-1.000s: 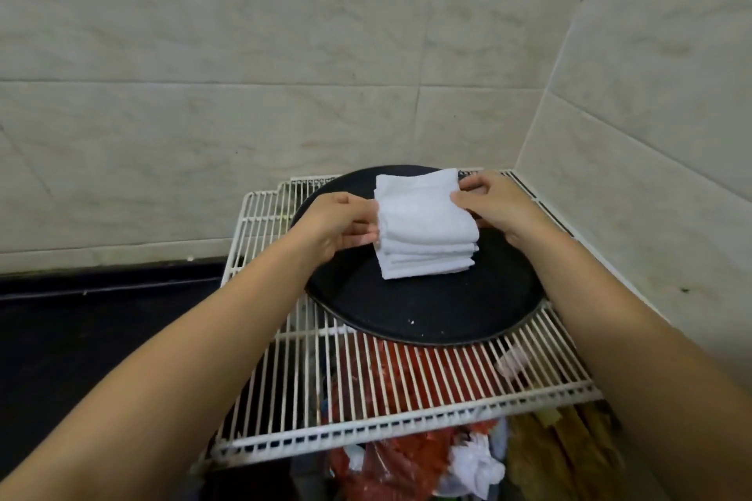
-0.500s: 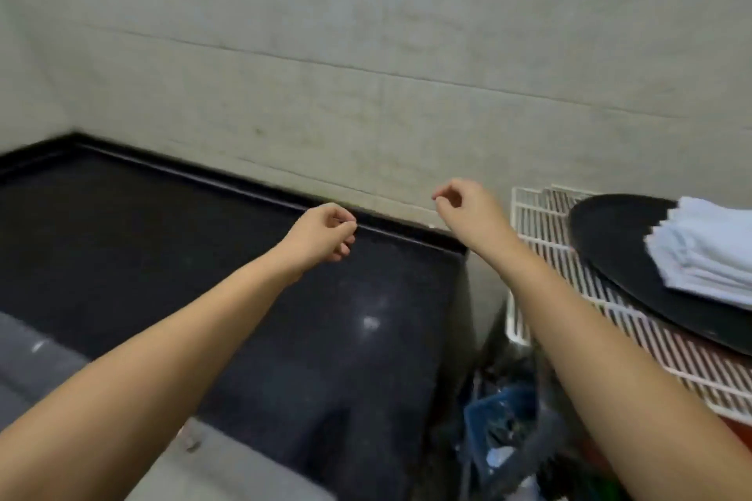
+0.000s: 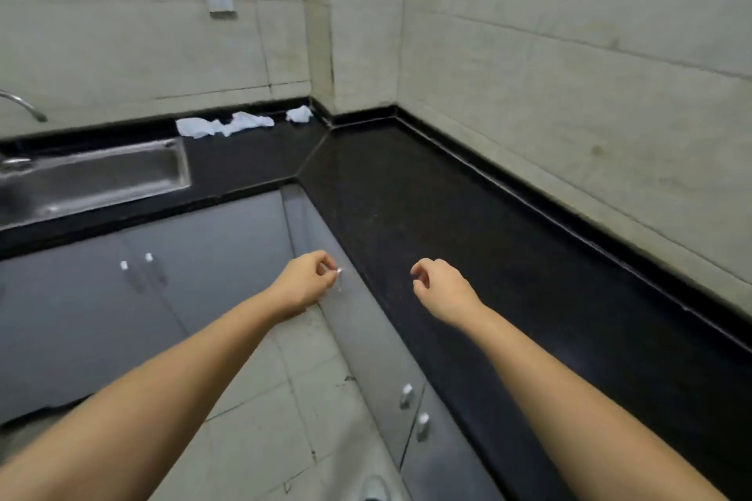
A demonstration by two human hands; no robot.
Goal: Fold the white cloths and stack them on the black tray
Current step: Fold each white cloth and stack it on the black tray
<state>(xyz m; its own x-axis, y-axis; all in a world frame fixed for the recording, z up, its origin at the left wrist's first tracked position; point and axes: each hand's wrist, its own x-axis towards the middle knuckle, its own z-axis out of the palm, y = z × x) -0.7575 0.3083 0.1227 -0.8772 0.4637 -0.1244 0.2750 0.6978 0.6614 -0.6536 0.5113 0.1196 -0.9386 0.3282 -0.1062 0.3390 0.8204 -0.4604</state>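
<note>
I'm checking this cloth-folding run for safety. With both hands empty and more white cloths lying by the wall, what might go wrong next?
1. The crumpled white cloths lie close to the steel sink; dragging them might drop one in.
2. The loose cloth piece in the corner could be overlooked.
3. The left hand and right hand are far off, needing a long reach.

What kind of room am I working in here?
Most likely a kitchen: a steel sink set into a black L-shaped countertop, grey cabinet doors below, tiled walls. Crumpled white cloths lie by the far wall.
</note>
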